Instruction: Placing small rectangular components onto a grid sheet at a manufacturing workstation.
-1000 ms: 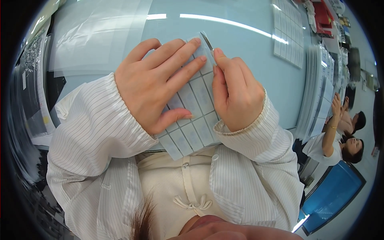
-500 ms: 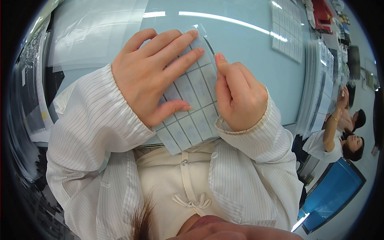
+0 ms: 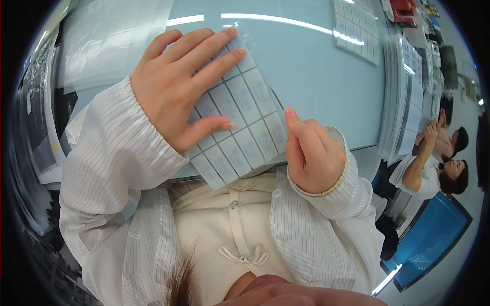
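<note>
A sheet of pale rectangular panels (image 3: pixel 248 120), parted by grey grid lines, lies slanted on the pale blue tabletop, its lower corner reaching past the near edge. My left hand (image 3: pixel 178 89) is spread flat over its upper left part, fingers stretched and thumb apart, pressing it down. Beside the sheet's right edge, my right hand (image 3: pixel 317 153) is closed in a fist with the thumb on top. From that fist a thin dark blade (image 3: pixel 278 98) points up along the sheet's edge; its handle is hidden inside my fingers.
Another gridded sheet (image 3: pixel 356 29) lies at the far right of the tabletop (image 3: pixel 316 76). Clear plastic film (image 3: pixel 109 41) covers the far left. A stack of sheets (image 3: pixel 400 97) stands at the right edge. Beyond it, co-workers sit, one in a white top (image 3: pixel 408 176).
My right hand has drawn the blade down toward me along the sheet's right edge. My left hand stays spread on the sheet; the whole view has shifted slightly.
</note>
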Available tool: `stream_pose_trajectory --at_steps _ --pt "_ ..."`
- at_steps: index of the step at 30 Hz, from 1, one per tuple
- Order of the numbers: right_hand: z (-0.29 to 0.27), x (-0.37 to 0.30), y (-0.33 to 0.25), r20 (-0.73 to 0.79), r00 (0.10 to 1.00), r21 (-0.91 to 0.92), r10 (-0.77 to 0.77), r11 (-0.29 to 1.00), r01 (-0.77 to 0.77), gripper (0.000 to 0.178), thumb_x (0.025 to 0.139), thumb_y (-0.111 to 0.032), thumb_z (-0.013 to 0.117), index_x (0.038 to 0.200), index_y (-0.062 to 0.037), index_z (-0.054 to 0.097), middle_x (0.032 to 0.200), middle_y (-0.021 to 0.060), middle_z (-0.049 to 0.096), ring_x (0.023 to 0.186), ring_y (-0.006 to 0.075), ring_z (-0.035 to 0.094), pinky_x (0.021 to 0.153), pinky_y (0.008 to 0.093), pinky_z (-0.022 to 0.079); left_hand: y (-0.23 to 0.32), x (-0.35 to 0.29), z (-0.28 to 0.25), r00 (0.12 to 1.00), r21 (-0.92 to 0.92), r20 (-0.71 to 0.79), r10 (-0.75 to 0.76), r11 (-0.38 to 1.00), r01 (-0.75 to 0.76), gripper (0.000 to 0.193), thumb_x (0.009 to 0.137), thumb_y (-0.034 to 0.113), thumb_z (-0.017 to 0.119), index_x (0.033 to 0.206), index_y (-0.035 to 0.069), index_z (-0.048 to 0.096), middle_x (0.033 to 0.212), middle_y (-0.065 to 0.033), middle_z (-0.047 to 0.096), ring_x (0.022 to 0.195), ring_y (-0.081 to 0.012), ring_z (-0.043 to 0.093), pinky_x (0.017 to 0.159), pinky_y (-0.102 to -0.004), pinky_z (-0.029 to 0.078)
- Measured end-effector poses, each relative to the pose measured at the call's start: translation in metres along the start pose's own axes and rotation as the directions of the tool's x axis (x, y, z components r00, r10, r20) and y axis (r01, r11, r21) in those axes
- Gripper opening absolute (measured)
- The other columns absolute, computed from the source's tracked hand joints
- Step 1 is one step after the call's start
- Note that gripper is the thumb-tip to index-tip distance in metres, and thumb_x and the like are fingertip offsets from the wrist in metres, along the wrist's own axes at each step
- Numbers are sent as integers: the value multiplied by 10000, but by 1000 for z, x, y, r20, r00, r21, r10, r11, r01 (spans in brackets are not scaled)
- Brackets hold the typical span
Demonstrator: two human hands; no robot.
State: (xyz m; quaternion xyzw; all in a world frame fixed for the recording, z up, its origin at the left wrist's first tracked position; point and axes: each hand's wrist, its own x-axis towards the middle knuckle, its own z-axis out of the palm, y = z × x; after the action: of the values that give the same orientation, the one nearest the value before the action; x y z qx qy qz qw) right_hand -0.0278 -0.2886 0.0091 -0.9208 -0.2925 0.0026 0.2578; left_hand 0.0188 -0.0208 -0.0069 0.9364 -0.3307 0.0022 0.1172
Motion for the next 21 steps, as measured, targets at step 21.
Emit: stream_pose_trajectory --at_steps 21 --pt "-17 -70 -18 33 995 -23 92 996 -92 228 777 172 625 985 83 644 685 115 552 493 215 507 440 308 403 -4 -7 5 999 124 -44 -15 992 21 842 764 587 707 1461 149 531 1538 -111 477 1383 -333 471 1171 -530 288"
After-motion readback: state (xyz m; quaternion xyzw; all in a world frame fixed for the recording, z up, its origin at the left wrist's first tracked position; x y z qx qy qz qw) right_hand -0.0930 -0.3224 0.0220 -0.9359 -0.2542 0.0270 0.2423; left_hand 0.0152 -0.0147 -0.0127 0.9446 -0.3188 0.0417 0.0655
